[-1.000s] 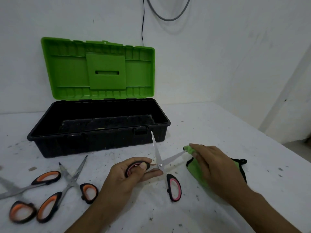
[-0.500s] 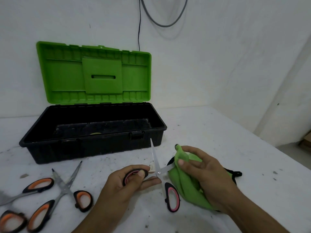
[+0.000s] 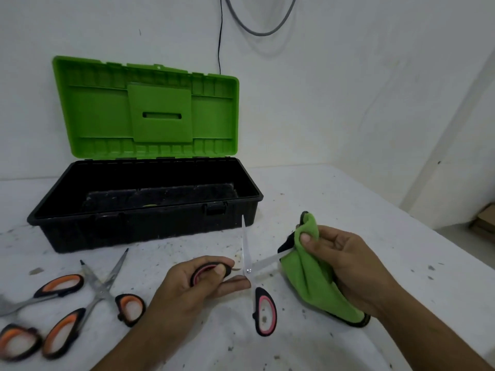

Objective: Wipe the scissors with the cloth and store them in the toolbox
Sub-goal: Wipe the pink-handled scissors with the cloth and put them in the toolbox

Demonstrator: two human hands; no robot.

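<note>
- Head view, lower centre: L hand [image 3: 198, 287] pinches one black-and-pink handle loop of the steel-bladed scissors [image 3: 247, 269]. Thumb lies on top of the loop, fingers curled under it.
- Those scissors are spread wide open. One blade points up the frame toward the toolbox front; the other points right, w/ its tip buried in the cloth.
- The second pink-lined loop hangs toward the bottom of the frame. Can't tell whether it touches the tabletop.
- Lower right: R hand [image 3: 345, 266] is curled round a bunched green microfibre cloth w/ black edging [image 3: 308, 277], thumb pressing the top fold. The cloth wraps the end of the right-pointing blade.
- The cloth's lower end trails down-right, toward the table.
- Centre left: black plastic toolbox [image 3: 150, 226] stands open on the table, just behind the held scissors and not touching them. Its bright green lid [image 3: 150, 111] is tipped up vs. the wall. The interior is dark, contents hard to make out.
- Lower left: orange-and-black-handled scissors [image 3: 100, 289] lie open on the table, blades crossed.
- Beside them, at the left edge, a second orange-handled pair [image 3: 59, 285] is partly cut off and blurred.
- White speckled tabletop [image 3: 348, 199] carries everything.
- Top centre: a grey cable loop [image 3: 262, 32] and a thin black wire [image 3: 220, 36] hang on the white wall.
</note>
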